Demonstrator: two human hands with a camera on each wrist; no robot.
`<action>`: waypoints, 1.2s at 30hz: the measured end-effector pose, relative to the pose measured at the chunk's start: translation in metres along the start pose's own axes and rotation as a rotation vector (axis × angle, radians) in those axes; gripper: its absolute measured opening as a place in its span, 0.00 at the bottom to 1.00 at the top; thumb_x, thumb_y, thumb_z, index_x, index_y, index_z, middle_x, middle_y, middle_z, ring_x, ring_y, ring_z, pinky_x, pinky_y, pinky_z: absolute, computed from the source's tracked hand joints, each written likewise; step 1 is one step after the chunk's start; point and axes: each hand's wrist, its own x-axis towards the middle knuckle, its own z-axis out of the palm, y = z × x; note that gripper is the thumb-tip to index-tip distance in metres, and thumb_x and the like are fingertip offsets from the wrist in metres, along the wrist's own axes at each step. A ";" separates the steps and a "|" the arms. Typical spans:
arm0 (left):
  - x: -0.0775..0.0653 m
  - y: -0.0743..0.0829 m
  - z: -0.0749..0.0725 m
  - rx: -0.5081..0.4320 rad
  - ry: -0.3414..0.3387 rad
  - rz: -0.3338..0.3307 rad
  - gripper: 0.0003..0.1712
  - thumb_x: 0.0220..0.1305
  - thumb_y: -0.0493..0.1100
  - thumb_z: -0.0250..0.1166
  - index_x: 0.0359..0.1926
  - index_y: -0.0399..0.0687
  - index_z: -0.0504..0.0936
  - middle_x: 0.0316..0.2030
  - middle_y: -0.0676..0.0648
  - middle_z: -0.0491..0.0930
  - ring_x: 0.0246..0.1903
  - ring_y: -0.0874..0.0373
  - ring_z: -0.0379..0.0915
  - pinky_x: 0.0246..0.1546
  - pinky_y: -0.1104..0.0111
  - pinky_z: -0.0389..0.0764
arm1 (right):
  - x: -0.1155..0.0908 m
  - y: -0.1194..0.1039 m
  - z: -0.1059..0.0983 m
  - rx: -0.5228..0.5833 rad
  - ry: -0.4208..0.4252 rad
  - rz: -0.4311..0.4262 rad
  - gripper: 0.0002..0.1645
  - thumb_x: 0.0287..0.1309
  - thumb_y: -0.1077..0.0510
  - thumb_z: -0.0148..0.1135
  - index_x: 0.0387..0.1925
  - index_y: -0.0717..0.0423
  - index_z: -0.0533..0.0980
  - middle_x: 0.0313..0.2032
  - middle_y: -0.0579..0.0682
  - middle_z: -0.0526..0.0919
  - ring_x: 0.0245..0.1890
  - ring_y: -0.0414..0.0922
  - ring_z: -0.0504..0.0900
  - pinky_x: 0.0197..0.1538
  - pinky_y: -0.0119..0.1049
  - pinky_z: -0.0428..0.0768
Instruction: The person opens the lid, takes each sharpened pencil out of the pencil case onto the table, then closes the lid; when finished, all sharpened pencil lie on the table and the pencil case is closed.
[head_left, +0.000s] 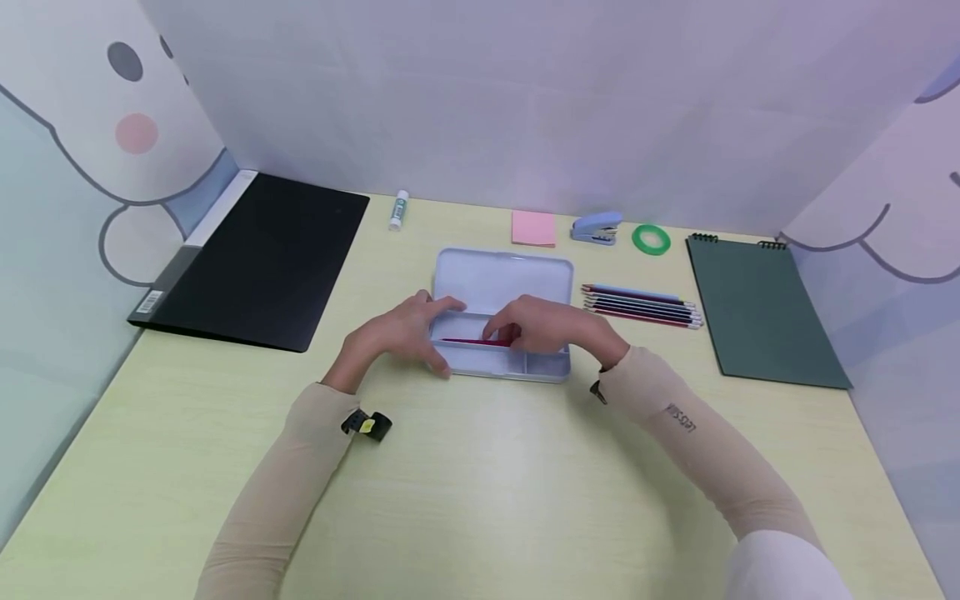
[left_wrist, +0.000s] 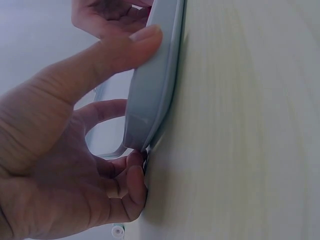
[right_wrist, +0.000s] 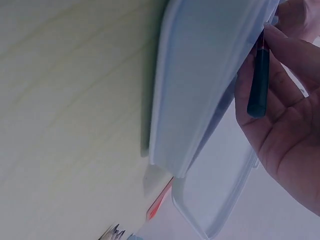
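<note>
A pale blue pencil case [head_left: 502, 279] lies open on the table, its lid folded back and its base divided into compartments. My left hand [head_left: 408, 327] grips the left end of the case; in the left wrist view the thumb presses the front wall while the other fingers curl round the corner. Over the long rear compartment, my right hand [head_left: 543, 323] pinches a red pencil [head_left: 472, 341] lying lengthwise in it. The pencil's dark end [right_wrist: 258, 82] sticks out below my thumb in the right wrist view. My right fingers partly hide the pencil.
Several pencils [head_left: 641, 306] lie right of the case, beside a dark green spiral pad [head_left: 768, 312]. Along the back are a glue stick [head_left: 398, 211], pink sticky notes [head_left: 533, 228], a blue stapler [head_left: 596, 227] and green tape [head_left: 651, 240]. A black board [head_left: 270, 262] lies left.
</note>
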 end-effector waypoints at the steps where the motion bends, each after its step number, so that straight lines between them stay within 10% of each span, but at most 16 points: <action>1: 0.000 0.000 0.000 0.000 0.000 -0.002 0.58 0.41 0.53 0.83 0.73 0.66 0.63 0.55 0.40 0.65 0.51 0.47 0.67 0.45 0.59 0.74 | -0.001 0.000 -0.001 0.003 0.001 -0.001 0.24 0.59 0.71 0.59 0.56 0.54 0.81 0.42 0.49 0.87 0.41 0.43 0.82 0.52 0.40 0.80; 36: -0.001 -0.002 0.000 0.004 -0.002 0.033 0.59 0.41 0.51 0.83 0.74 0.64 0.61 0.55 0.38 0.64 0.53 0.46 0.66 0.49 0.56 0.73 | -0.093 0.047 -0.021 0.061 0.166 0.060 0.25 0.58 0.71 0.64 0.58 0.57 0.79 0.45 0.54 0.87 0.43 0.44 0.87 0.57 0.49 0.79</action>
